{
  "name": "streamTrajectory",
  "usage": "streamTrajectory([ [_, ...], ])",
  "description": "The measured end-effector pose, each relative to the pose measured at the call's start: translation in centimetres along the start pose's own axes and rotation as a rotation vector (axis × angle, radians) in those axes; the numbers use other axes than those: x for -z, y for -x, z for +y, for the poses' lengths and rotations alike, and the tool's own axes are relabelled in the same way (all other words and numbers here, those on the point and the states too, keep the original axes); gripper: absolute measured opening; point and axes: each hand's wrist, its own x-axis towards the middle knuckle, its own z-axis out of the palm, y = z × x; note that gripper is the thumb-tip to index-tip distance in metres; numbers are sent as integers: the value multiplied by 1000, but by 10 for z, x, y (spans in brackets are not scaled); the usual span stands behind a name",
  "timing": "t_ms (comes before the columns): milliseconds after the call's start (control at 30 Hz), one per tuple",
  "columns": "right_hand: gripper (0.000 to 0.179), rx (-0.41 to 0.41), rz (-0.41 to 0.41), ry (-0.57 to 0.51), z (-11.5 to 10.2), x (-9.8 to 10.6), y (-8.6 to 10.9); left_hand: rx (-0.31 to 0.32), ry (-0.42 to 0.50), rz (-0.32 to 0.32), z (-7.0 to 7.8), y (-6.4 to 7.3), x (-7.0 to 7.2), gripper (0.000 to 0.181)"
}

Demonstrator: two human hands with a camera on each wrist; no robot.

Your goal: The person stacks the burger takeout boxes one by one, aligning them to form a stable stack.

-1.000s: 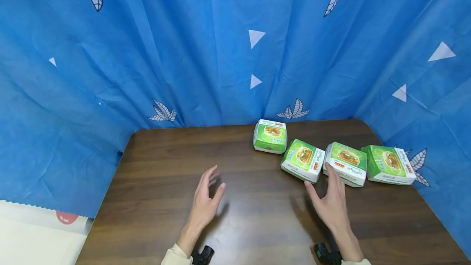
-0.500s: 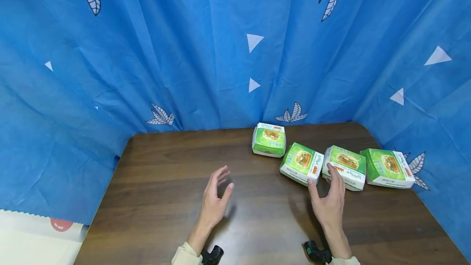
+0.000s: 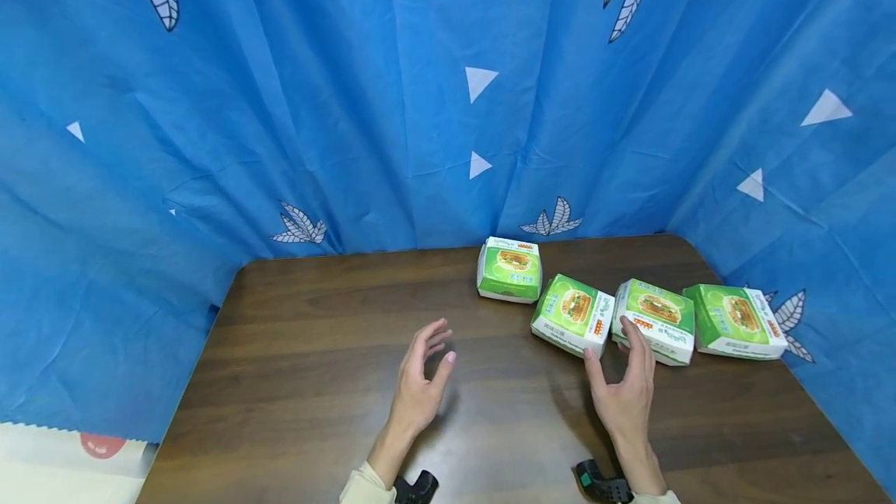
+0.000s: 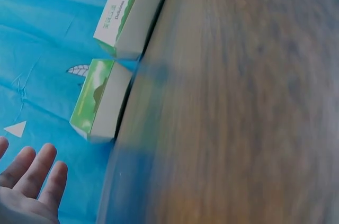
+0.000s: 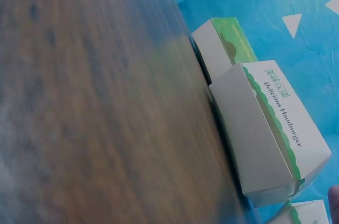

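Observation:
Several green-and-white hamburger boxes stand on the wooden table, each with a burger picture on its lid. The leftmost box (image 3: 511, 271) is at the back edge, and a second box (image 3: 570, 317) is turned at an angle before it. To their right come a third box (image 3: 661, 317) and a fourth box (image 3: 742, 321). My right hand (image 3: 625, 399) has its fingers spread; its index finger overlaps the third box and its thumb reaches the second box's front corner. Contact cannot be told. My left hand (image 3: 418, 391) hovers over the table, fingers relaxed, holding nothing.
A brown wooden table (image 3: 301, 379) fills the foreground. Blue curtain (image 3: 378, 99) with leaf and triangle prints hangs behind it and along both sides. A pale surface (image 3: 63, 465) shows at the lower left, beyond the table's edge.
My left hand has moved to the right, over the table. My right hand stays close to the second and third boxes. The boxes stay in place while the head view shifts slightly.

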Motion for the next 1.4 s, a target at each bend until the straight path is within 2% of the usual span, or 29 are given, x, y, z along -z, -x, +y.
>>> streamTrajectory([
  [333,78,-3,-6,-16,7,-4,4,-87,65,-8,-16,-1,-17,50],
  [567,78,39,-4,-42,10,-5,0,-93,105,-22,-20,-1,-19,49],
  [700,79,32,-12,-42,12,-4,2,-124,113,-25,-22,0,-21,49],
  [833,81,4,-30,-27,14,-1,6,-119,132,-37,-22,3,-25,49],
  [1033,83,-47,-55,-21,13,2,9,-76,175,-66,-20,0,-39,46],
  [1233,84,-44,-41,-26,10,-1,10,-72,193,-110,-18,-6,-54,45],
  [1400,85,-48,-50,-29,8,-3,10,-62,194,-124,-20,-10,-60,46],
])
